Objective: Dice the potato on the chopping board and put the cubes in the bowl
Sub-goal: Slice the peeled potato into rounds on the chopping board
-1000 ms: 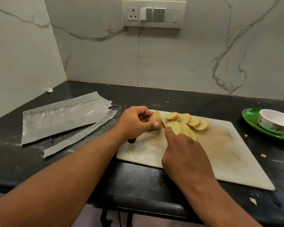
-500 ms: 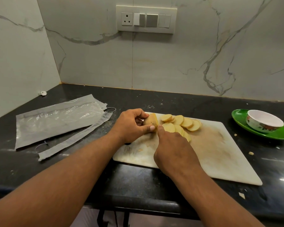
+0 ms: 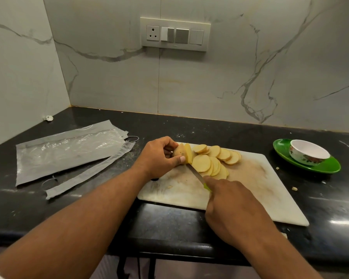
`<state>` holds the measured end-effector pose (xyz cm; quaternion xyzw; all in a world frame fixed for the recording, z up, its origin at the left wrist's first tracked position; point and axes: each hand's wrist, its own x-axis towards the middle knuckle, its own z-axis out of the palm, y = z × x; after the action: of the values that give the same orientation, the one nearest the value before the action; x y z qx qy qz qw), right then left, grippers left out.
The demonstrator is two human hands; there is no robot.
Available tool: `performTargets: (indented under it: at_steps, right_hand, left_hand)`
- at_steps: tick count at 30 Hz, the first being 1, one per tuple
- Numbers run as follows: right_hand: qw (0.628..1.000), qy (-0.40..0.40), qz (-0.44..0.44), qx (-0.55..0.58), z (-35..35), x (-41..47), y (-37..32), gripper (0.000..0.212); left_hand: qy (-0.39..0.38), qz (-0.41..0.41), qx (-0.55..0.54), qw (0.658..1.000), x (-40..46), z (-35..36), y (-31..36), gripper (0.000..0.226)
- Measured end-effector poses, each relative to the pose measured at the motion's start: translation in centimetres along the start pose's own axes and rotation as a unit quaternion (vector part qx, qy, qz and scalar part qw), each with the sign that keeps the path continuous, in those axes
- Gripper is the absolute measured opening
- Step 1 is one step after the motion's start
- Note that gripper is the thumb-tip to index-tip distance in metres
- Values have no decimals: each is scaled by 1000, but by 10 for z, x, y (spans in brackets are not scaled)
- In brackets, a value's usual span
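1. Potato stub (image 3: 179,151), the uncut end piece, sits at the far left corner of the chopping board (image 3: 250,190), pinched in the left hand (image 3: 159,157) with the thumb along its near side and the fingers curled over the top.
2. A fresh slice (image 3: 188,153) now stands just off the stub's cut face, leaning toward the fanned pile of round slices (image 3: 214,161) that lies along the board's far edge. Half a second ago the knife hand covered that spot; now the cut looks finished.
3. The right hand (image 3: 236,210) has drawn back toward the board's near edge, fingers wrapped round the green handle, forefinger laid forward toward the blade.
4. The knife (image 3: 195,175) blade is now plain to see, lying low and slanted across the board, its tip at the foot of the new slice.
5. For the task, this means the slicing is nearly done: only a small stub is left, and holding it safely gets harder with each cut.
6. No cubes exist yet. The rounds would still need cutting into strips and then across.
7. The floral bowl (image 3: 308,155) stands on a green plate (image 3: 318,168) on the counter (image 3: 169,222), well to the right of the board, with nothing visible in it.
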<state>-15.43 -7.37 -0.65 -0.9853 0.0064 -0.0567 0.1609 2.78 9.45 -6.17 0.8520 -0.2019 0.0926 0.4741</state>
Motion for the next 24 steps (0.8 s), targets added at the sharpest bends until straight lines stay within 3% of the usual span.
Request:
performTargets:
  at_steps: [7, 17, 21, 24]
  right_hand:
    - [997, 74, 5, 16, 16, 0, 11, 53]
    - [996, 79, 25, 34, 21, 19, 12, 53]
    - [995, 85, 35, 42, 22, 12, 13, 54]
    - [994, 100, 30, 35, 15, 9, 8, 54]
  left_hand:
    - [-24, 2, 0, 1000, -4, -2, 5, 55]
    - [1, -1, -18, 1000, -9, -7, 5, 67]
    - [-24, -25, -29, 999, -6, -10, 1, 73]
    - [-40, -27, -27, 998, -3, -12, -7, 65]
